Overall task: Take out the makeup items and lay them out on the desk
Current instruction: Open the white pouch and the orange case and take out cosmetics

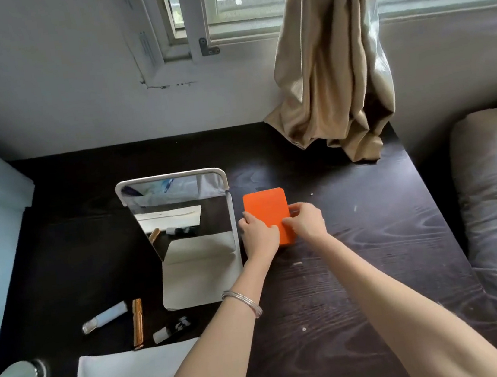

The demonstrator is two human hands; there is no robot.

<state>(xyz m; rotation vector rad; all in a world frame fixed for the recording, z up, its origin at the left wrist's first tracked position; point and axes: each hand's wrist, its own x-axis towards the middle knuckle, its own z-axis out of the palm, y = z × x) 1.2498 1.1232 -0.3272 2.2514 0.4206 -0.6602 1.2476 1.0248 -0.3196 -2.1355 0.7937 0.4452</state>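
**Both hands on the orange case, long axis pointing away from me**

The orange case (268, 214) lies flat on the dark desk (362, 268), just right of the standing mirror (181, 216), its long side running away from me. My left hand (258, 237) grips its near-left edge and my right hand (307, 221) pinches its right edge, fingers curled on it. Both are equally near. I judge the next move is opening it.
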